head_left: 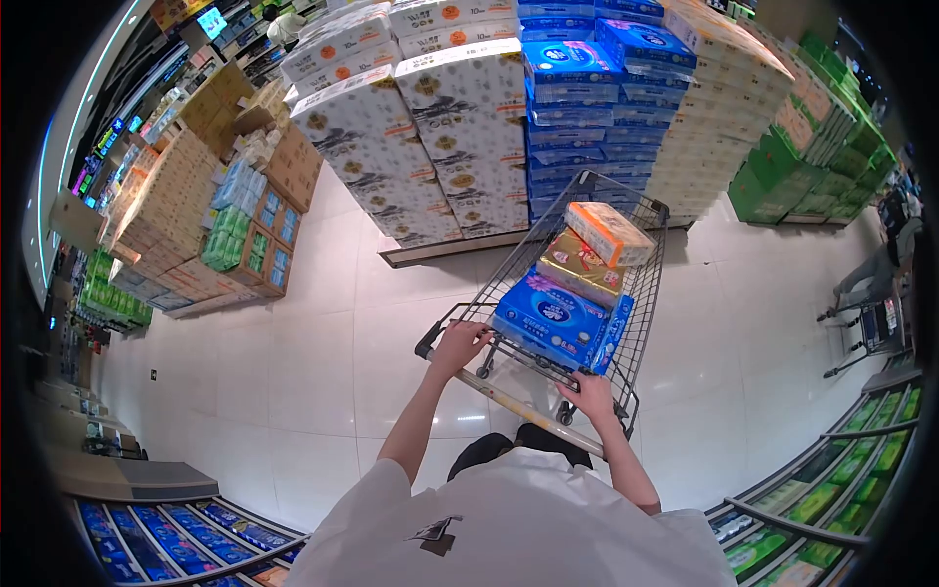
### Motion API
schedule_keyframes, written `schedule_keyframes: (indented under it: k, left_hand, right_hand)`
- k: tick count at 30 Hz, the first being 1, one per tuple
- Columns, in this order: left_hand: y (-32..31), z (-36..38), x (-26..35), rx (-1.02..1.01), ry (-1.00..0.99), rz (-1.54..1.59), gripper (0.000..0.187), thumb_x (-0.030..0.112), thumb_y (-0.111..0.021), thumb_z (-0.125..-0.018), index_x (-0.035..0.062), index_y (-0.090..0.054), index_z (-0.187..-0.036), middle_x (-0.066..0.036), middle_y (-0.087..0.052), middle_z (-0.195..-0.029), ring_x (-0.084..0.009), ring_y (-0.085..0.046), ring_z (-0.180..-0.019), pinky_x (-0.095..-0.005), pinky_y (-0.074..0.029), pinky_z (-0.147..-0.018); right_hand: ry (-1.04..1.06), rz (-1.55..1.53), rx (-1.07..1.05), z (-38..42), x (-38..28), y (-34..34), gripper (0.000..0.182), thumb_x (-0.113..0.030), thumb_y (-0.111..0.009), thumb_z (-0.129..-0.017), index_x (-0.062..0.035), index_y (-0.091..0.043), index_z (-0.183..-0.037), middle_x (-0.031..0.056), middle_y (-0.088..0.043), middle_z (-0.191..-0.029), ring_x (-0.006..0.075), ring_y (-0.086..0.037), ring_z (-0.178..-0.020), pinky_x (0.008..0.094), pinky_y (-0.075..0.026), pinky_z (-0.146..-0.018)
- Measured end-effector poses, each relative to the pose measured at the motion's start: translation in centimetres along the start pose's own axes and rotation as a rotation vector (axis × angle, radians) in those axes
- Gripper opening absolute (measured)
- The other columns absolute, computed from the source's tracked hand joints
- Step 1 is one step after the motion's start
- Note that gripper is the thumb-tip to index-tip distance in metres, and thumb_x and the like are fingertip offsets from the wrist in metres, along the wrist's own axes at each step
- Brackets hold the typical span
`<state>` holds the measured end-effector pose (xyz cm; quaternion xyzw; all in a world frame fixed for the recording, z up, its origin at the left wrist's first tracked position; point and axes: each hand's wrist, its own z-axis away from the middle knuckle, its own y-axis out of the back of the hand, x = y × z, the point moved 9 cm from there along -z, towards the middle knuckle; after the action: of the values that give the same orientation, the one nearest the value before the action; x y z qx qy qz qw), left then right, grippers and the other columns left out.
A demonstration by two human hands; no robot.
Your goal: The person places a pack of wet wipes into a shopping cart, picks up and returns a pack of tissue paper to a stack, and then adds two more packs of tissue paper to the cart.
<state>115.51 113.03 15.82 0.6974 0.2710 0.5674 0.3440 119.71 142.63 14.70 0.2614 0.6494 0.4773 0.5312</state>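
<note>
A wire shopping cart (641, 342) stands in front of me, its pale handle bar (514, 403) crossing close to my body. My left hand (462, 346) reaches past the handle and has its fingers curled on the cart's near rim at the left. On the same rim, further right, my right hand (591, 396) is closed, its fingertips partly hidden. Inside the basket lies a large blue tissue pack (553, 315) nearest me. Beyond it are a gold and red pack (581, 264) and an orange and white pack (611, 233).
Tall stacks of white paper packs (411, 147) and blue packs (567, 108) rise just past the cart. Cartons (171, 191) stand left, green boxes (807, 161) right. Shelves with blue packs (176, 538) and green packs (831, 499) flank me. Another cart (875, 323) is at far right.
</note>
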Motion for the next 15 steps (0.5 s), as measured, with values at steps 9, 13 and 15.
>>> schedule_keyframes:
  k: [9, 13, 15]
  left_hand:
    - [-0.8, 9.4, 0.8, -0.071, 0.223, -0.011, 0.033, 0.033, -0.057, -0.094, 0.0086, -0.063, -0.115, -0.011, -0.067, -0.109, -0.0285, -0.061, -0.106, -0.0461, -0.039, -0.103]
    - [-0.1, 13.7, 1.5, -0.067, 0.299, -0.055, 0.034, 0.032, -0.054, -0.094, 0.008, -0.062, -0.118, -0.011, -0.066, -0.108, -0.0286, -0.06, -0.108, -0.0472, -0.038, -0.104]
    - [-0.2, 16.1, 1.7, -0.053, 0.314, -0.05, 0.034, 0.032, -0.053, -0.094, 0.0077, -0.061, -0.118, -0.011, -0.066, -0.108, -0.0288, -0.06, -0.109, -0.0475, -0.038, -0.104]
  right_hand:
    - [0.096, 0.048, -0.106, 4.2, -1.2, -0.4, 0.05, -0.06, -0.067, -0.077, -0.0103, -0.069, -0.083, 0.0084, -0.063, -0.057, 0.0292, -0.065, -0.056, 0.041, -0.051, -0.055]
    - [0.162, 0.082, -0.138, 5.7, -2.0, -1.8, 0.051, -0.061, -0.067, -0.077, -0.0104, -0.07, -0.084, 0.0088, -0.064, -0.059, 0.0289, -0.065, -0.058, 0.0414, -0.051, -0.055]
    - [0.185, 0.105, -0.165, 6.7, -2.7, -2.1, 0.052, -0.061, -0.066, -0.077, -0.0104, -0.07, -0.084, 0.0093, -0.064, -0.06, 0.0292, -0.065, -0.058, 0.0415, -0.051, -0.055]
